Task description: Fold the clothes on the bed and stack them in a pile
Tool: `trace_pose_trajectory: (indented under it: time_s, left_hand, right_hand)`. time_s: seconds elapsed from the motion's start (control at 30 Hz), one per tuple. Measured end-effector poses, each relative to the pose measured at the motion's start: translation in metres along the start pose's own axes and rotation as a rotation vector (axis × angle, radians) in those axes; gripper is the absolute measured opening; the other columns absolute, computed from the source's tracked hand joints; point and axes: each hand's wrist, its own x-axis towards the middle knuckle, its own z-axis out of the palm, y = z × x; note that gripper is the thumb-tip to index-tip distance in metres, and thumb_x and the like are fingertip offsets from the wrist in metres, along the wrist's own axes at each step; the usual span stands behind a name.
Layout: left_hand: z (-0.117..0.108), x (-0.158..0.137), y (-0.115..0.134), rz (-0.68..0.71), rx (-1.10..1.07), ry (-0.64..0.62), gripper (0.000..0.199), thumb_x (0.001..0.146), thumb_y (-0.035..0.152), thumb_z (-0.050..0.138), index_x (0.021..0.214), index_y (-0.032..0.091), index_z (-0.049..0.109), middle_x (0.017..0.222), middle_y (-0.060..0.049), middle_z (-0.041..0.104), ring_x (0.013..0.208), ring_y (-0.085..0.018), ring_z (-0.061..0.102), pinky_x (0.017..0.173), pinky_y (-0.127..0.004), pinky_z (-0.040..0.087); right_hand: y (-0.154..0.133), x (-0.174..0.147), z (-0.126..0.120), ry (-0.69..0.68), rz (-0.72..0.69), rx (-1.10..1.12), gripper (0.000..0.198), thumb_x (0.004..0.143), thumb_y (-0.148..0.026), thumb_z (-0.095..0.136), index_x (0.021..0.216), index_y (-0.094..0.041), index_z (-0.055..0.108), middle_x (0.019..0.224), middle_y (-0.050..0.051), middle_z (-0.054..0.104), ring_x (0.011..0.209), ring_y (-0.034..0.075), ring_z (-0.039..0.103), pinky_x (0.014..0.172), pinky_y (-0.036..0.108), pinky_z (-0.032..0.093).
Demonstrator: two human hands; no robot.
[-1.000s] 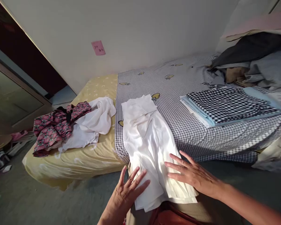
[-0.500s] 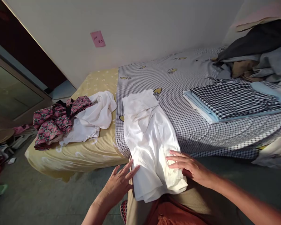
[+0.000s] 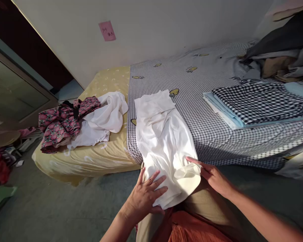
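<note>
A white satin-like dress lies lengthwise from the bed down over my lap, its sleeveless top on the checked sheet. My left hand rests on the lower left part of the dress, fingers spread. At the lower right edge, my right hand has the fabric pinched between thumb and fingers, and that edge is lifted and folded over inward. The hem near my knees is partly bunched.
On the yellow sheet at left lie a pink floral garment and a crumpled white garment. To the right are folded clothes with a black-and-white checked piece on top. Dark and grey clothes are heaped behind. A green stool stands at lower left.
My left hand has moved right onto the dress. My right hand has gone from lying flat on it to gripping its right edge, which is now folded inward.
</note>
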Motion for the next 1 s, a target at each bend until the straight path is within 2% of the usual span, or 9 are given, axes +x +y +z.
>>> trace_pose_trajectory:
  time_s: [0.1,0.23,0.4,0.53,0.63,0.7,0.83,0.93,1.0]
  left_hand:
    - [0.01,0.014,0.005,-0.02,-0.014,0.235,0.02,0.098,0.025,0.062,0.116,0.026,0.07,0.139,0.001,0.071,0.143,-0.02,0.053,0.131,-0.053,-0.011]
    - [0.005,0.02,0.01,-0.082,-0.173,0.472,0.02,0.101,0.014,0.052,0.103,0.023,0.07,0.111,0.003,0.082,0.114,-0.014,0.074,0.134,-0.043,0.011]
    - [-0.017,-0.003,0.001,-0.084,-0.357,0.336,0.021,0.098,0.027,0.06,0.117,0.023,0.068,0.112,-0.001,0.082,0.107,-0.014,0.076,0.115,-0.026,0.048]
    - [-0.028,-0.01,-0.006,-0.207,-0.534,0.189,0.029,0.092,0.033,0.069,0.121,0.03,0.072,0.115,-0.001,0.082,0.108,-0.018,0.076,0.105,-0.024,0.054]
    - [-0.039,0.006,-0.015,-0.444,-0.811,0.032,0.022,0.095,0.036,0.062,0.109,0.032,0.079,0.108,-0.001,0.083,0.102,-0.022,0.078,0.095,-0.027,0.059]
    - [-0.047,0.026,-0.028,-0.649,-1.079,0.036,0.022,0.092,0.042,0.066,0.096,0.026,0.081,0.096,-0.004,0.084,0.096,-0.025,0.078,0.089,-0.031,0.06]
    - [-0.056,0.076,-0.072,-1.024,-1.62,0.31,0.036,0.081,0.048,0.078,0.099,0.017,0.076,0.091,-0.01,0.082,0.089,-0.027,0.077,0.085,-0.037,0.062]
    - [-0.049,0.103,-0.101,-1.195,-1.737,0.534,0.033,0.082,0.038,0.079,0.101,0.013,0.071,0.084,-0.013,0.081,0.08,-0.026,0.078,0.079,-0.037,0.064]
    - [-0.042,0.11,-0.111,-1.237,-1.764,0.593,0.028,0.081,0.031,0.081,0.098,0.011,0.07,0.079,-0.013,0.08,0.074,-0.025,0.078,0.077,-0.036,0.065]
  right_hand:
    - [0.004,0.0,0.0,0.023,-0.003,0.024,0.061,0.096,-0.067,0.052,0.136,-0.025,0.07,0.141,0.01,0.068,0.136,0.03,0.06,0.121,0.051,0.041]
    - [0.004,-0.009,-0.005,-0.013,-0.129,-0.138,0.04,0.099,-0.049,0.054,0.126,-0.028,0.075,0.14,0.008,0.069,0.135,0.029,0.061,0.115,0.051,0.048]
    - [-0.003,-0.027,-0.018,-0.113,-0.442,-0.451,0.029,0.096,-0.02,0.054,0.095,-0.032,0.08,0.131,0.001,0.075,0.147,0.029,0.047,0.119,0.059,0.04]
    - [-0.022,-0.029,-0.027,-0.123,-0.493,-0.583,0.028,0.091,-0.015,0.058,0.09,-0.034,0.079,0.138,-0.001,0.07,0.151,0.033,0.041,0.122,0.068,0.029]
    - [-0.044,-0.012,-0.033,-0.17,-0.439,-0.505,0.027,0.091,-0.016,0.06,0.09,-0.034,0.08,0.127,0.0,0.076,0.145,0.033,0.049,0.126,0.069,0.017]
    - [-0.056,0.011,-0.036,-0.187,-0.354,-0.343,0.021,0.093,-0.026,0.062,0.099,-0.033,0.081,0.115,0.002,0.08,0.131,0.033,0.063,0.126,0.064,0.023]
    - [-0.065,0.073,-0.035,-0.049,0.003,0.066,0.038,0.094,-0.054,0.059,0.106,-0.025,0.08,0.098,0.006,0.082,0.101,0.032,0.075,0.096,0.049,0.057]
    - [-0.059,0.114,-0.031,0.126,0.229,0.156,0.04,0.088,-0.054,0.062,0.106,-0.022,0.078,0.091,0.007,0.082,0.093,0.03,0.075,0.079,0.04,0.059]
    - [-0.052,0.13,-0.029,0.171,0.259,0.114,0.036,0.086,-0.049,0.063,0.103,-0.02,0.076,0.09,0.007,0.081,0.09,0.028,0.075,0.076,0.037,0.057]
